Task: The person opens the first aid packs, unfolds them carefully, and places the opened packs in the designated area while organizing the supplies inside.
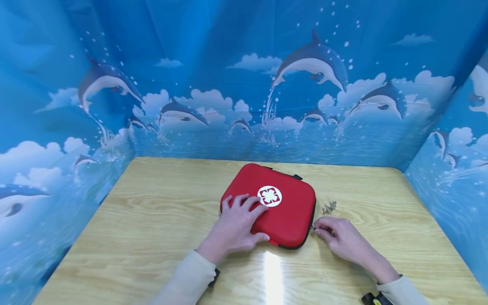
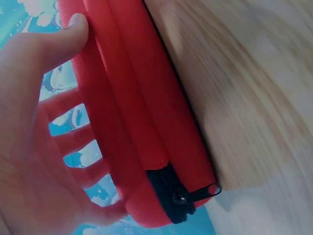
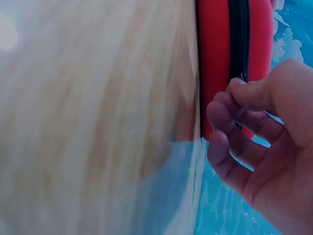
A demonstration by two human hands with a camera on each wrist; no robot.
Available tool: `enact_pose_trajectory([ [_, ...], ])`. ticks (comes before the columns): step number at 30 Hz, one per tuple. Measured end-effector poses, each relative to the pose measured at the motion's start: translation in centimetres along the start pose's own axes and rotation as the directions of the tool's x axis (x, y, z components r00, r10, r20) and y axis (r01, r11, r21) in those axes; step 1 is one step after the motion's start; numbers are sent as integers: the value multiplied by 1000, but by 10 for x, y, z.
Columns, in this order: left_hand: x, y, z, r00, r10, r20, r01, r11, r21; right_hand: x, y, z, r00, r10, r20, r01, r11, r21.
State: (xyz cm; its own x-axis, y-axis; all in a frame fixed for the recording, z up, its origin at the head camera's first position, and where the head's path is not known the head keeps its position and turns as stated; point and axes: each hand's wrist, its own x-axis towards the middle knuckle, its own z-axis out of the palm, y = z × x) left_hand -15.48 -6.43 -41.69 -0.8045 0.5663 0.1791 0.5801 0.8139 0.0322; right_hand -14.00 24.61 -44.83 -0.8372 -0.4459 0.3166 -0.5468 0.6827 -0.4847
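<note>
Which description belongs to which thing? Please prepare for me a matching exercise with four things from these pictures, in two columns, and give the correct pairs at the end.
Column one:
1. Left grip
2. Backdrop
3. Right grip
4. Round emblem

Column two:
A. White and red, on top of the case
B. Pinches at the black zipper
C. Rests on the case with fingers spread
D. Blue, printed with dolphins

Right pairs: 1-C, 2-D, 3-B, 4-A
</note>
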Motion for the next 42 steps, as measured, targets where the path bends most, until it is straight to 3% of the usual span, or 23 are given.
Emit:
enact_pose_trajectory([
  [4, -4, 6, -4, 999, -6, 32, 4, 999, 51, 1, 4, -3, 999, -9, -40, 8, 999, -36],
  [7, -7, 7, -8, 999, 4, 53, -6, 999, 43, 4, 7, -5, 999, 43, -33, -45, 997, -60],
  [12, -12, 7, -14, 996, 55, 64, -53, 998, -28, 18, 18, -9, 990, 139, -28, -141, 986, -91],
  [20, -20, 5, -16, 982, 173, 76, -157, 971, -181, 52, 40, -8, 981, 195, -14, -196, 979, -61],
  [25, -25, -6, -15, 974, 204, 101, -175, 954, -243, 66, 50, -7, 977, 211, 7, -211, 977, -31],
  [34, -28, -14, -15, 972, 182, 148, -134, 950, -283, 64, 56, -6, 985, 171, -1, -171, 985, 3],
  [42, -27, -14, -12, 977, 175, 122, -140, 958, -249, 54, 55, -7, 986, 165, -13, -165, 986, -1],
])
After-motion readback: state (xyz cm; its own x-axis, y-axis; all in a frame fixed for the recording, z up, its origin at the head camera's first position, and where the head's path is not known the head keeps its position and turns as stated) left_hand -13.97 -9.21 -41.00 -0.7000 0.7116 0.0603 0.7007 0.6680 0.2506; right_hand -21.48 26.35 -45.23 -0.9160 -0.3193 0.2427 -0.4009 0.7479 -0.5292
